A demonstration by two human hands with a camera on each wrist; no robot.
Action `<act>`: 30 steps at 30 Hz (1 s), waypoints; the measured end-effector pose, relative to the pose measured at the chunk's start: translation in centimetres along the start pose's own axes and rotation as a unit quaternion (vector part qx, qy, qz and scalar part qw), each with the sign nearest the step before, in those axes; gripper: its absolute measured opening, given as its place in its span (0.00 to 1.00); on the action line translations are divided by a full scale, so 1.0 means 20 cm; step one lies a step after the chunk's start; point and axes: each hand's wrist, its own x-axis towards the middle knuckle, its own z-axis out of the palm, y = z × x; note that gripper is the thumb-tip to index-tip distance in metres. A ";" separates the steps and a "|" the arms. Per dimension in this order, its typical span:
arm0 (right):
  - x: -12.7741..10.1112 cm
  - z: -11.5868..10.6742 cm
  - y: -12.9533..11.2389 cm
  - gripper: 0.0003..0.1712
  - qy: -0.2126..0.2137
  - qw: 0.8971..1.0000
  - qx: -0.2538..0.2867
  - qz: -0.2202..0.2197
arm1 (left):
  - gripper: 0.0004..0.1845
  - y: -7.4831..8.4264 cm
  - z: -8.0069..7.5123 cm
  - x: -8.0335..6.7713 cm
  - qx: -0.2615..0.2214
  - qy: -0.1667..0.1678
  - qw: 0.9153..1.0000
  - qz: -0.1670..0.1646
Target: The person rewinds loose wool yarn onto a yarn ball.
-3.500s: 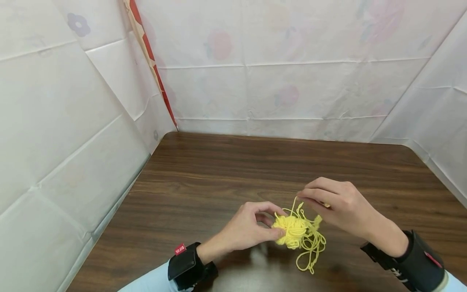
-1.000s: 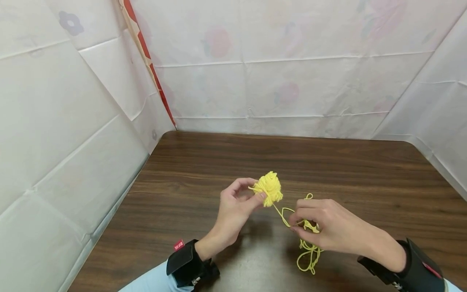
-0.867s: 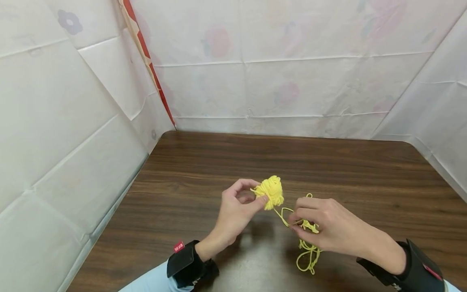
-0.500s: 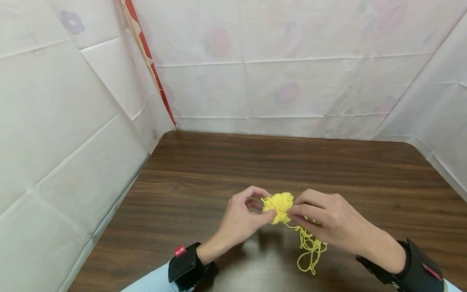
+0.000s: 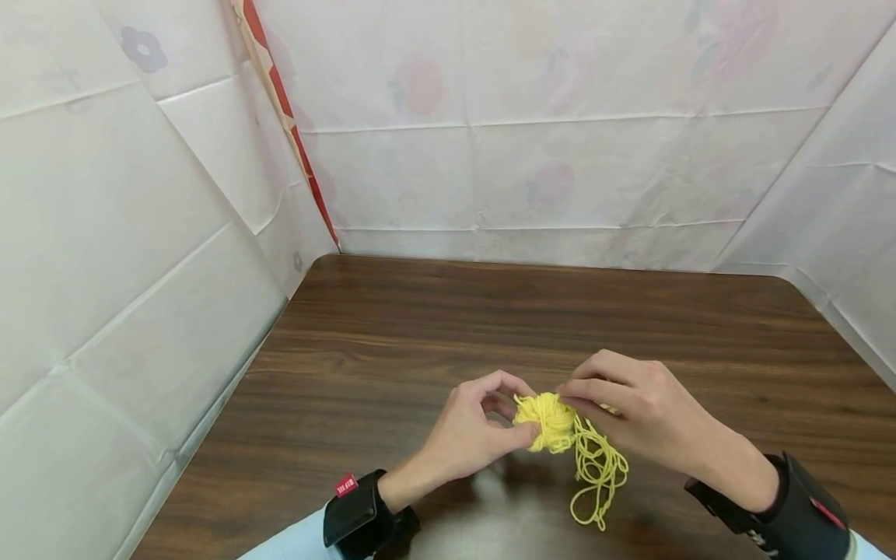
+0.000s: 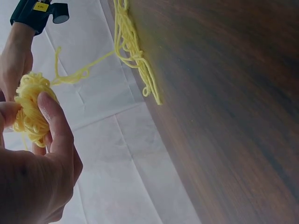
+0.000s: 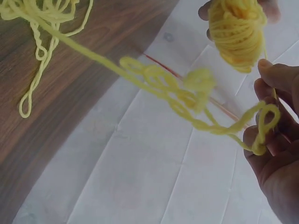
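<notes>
A small ball of yellow yarn is gripped by my left hand, thumb on the near side and fingers behind. In the left wrist view the thumb presses against the wound yarn. My right hand is just right of the ball. The right wrist view shows its thumb and finger pinching a strand that runs to the ball. A looped, tangled length of yarn passes by the right fingers. More loose loops trail down to the table.
The brown wood-grain table spreads around both hands. White patterned sheeting stands behind it and along both sides. A red-and-tan strip runs down the back left corner. Black bands circle both wrists.
The left hand first raised the ball leftward, then brought it down and right again. The right hand moved from the loose loops up beside the ball.
</notes>
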 end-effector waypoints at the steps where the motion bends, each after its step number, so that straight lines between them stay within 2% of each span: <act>1: 0.00 0.00 0.00 0.17 0.002 1.000 0.003 0.002 | 0.13 0.00 0.00 0.00 0.004 -0.001 1.000 0.001; 7: -0.01 -0.02 0.04 0.17 0.004 1.000 0.014 0.016 | 0.14 0.00 0.01 -0.01 0.012 -0.019 1.000 -0.001; 15: -0.02 -0.03 0.07 0.18 0.019 1.000 0.002 0.018 | 0.14 0.00 0.01 -0.02 0.006 -0.038 0.999 -0.005; 22: -0.02 -0.03 0.11 0.18 0.044 0.998 -0.009 0.038 | 0.15 0.00 0.01 -0.03 -0.017 -0.081 0.996 -0.018; 30: -0.02 -0.03 0.15 0.19 0.073 0.995 0.007 0.067 | 0.17 0.00 0.01 -0.04 -0.061 -0.126 0.990 0.010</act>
